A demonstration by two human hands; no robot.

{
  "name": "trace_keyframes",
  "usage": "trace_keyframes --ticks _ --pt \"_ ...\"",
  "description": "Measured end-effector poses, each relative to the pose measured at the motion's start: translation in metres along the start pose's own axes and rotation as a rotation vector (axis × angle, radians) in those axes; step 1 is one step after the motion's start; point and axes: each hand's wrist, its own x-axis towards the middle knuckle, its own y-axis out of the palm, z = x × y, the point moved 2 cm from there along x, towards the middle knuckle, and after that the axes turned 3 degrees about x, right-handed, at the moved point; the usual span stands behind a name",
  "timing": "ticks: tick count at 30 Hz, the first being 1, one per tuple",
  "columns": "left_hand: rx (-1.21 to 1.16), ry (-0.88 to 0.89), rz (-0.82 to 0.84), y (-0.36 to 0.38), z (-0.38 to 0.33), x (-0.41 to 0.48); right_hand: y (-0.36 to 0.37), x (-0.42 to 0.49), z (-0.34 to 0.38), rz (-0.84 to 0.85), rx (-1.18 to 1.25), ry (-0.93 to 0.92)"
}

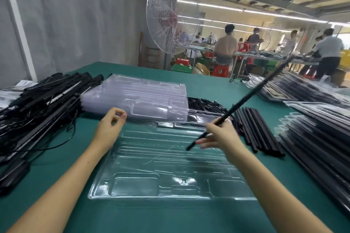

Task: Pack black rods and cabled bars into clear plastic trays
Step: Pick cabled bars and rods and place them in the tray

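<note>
Green felt table (208, 89), glossy ribbed tray (161, 176), right hand (219, 134) gripping slim rod (251, 94)

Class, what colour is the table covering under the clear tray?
Dark green table covering, clearest in the head view.

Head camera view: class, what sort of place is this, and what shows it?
Probably a factory packing floor: stacked clear trays and loose black rods on a green worktable, with workers at benches beyond a large fan.
</note>
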Motion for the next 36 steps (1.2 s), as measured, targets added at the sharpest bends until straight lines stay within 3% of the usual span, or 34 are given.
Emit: trace_keyframes --ticks 3,8,10,13,15,21,26,29,32,36 --pt "-0.275 -0.161 0.063 -0.003 0.001 0.000 0.037 0.000 -0.017 0.155 0.306 0.088" --pt "-0.570 -0.387 0.179 -0.015 0.009 -0.003 0.078 0.000 -0.033 0.260 0.460 0.199" --pt "-0.468 -0.343 0.241 -0.019 0.010 -0.004 0.089 0.000 -0.036 0.266 0.485 0.220" --pt "0.093 -0.095 0.300 -0.022 0.006 -0.003 0.103 0.000 -0.042 0.259 0.455 0.215" --pt "0.292 0.010 0.346 -0.023 -0.003 -0.004 0.109 0.000 -0.047 0.247 0.445 0.214" --pt "0.388 0.146 0.533 -0.013 -0.029 -0.009 0.113 0.000 -0.046 0.220 0.438 0.253" --pt "0.345 0.095 0.584 -0.005 -0.025 -0.014 0.099 -0.006 -0.039 0.255 0.578 0.480" --pt "0.354 0.097 0.588 -0.005 -0.024 -0.015 0.072 -0.013 -0.031 0.298 0.519 0.561" --pt "0.368 0.094 0.586 -0.004 -0.023 -0.016 0.033 -0.016 -0.014 0.350 0.200 0.481" --pt "0.392 0.092 0.596 -0.003 -0.022 -0.016 -0.027 -0.008 0.005 0.113 -0.010 0.248"
